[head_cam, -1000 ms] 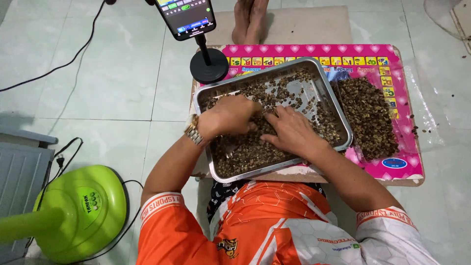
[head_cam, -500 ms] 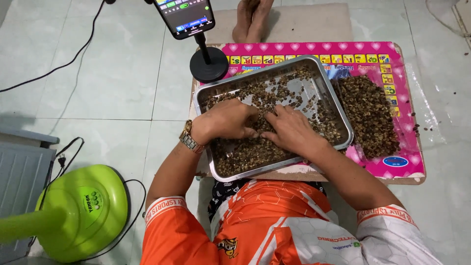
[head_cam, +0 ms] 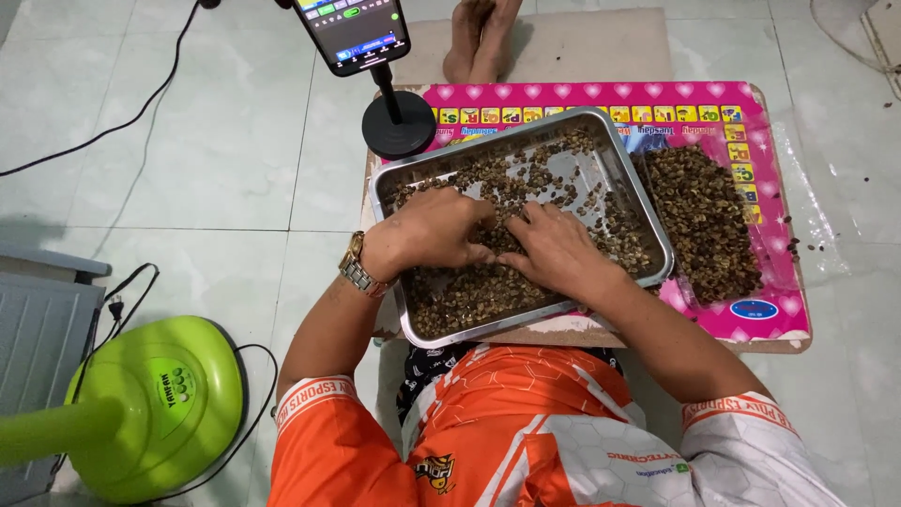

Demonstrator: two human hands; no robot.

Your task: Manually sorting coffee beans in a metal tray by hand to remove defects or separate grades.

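Note:
A metal tray (head_cam: 389, 178) full of small brown beans (head_cam: 469, 296) rests on a low board. My left hand (head_cam: 432, 230), a metal watch on its wrist, lies curled over the beans in the tray's middle left. My right hand (head_cam: 558, 249) lies flat on the beans just to its right, fingers spread, tips close to the left hand. Whether either hand pinches any beans is hidden. A second heap of beans (head_cam: 704, 221) lies on clear plastic to the right of the tray, on a pink mat (head_cam: 601, 94).
A phone (head_cam: 355, 33) stands on a black round-based holder (head_cam: 399, 122) at the tray's far left corner. Another person's bare feet (head_cam: 479, 33) rest beyond the board. A green fan base (head_cam: 155, 404) with cables sits on the tiled floor at left.
My left hand has drawn slightly back toward me over the beans, the watch sliding down the wrist. The right hand has stayed almost still.

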